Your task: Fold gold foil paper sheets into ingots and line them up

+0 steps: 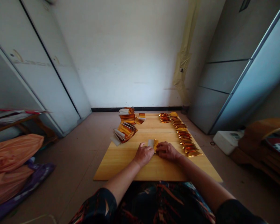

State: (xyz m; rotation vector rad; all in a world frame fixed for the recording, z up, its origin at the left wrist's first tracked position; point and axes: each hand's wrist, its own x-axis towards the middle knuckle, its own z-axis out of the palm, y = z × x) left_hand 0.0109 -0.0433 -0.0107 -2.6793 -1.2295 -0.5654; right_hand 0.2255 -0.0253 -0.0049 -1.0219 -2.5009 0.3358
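A small sheet of gold and white paper (156, 142) lies on the wooden board (130, 168) between my two hands. My left hand (144, 154) is closed, its fingertips pressed on the paper's left, near edge. From the other side, my right hand (167, 151) has its bent fingers closed on the gold part. Curved stacks of gold and white sheets (125, 132) rest at the board's left edge, with another stack (127, 116) behind them. Along the right side runs a row of folded gold pieces (184, 137), with several more (164, 117) at the far edge.
Behind the board stands a white wall (130, 62). Cabinets (44, 68) are at the left, above orange cloth (16, 152). A grey fridge (221, 71), a white box (226, 141) and wooden furniture (252, 152) are at the right.
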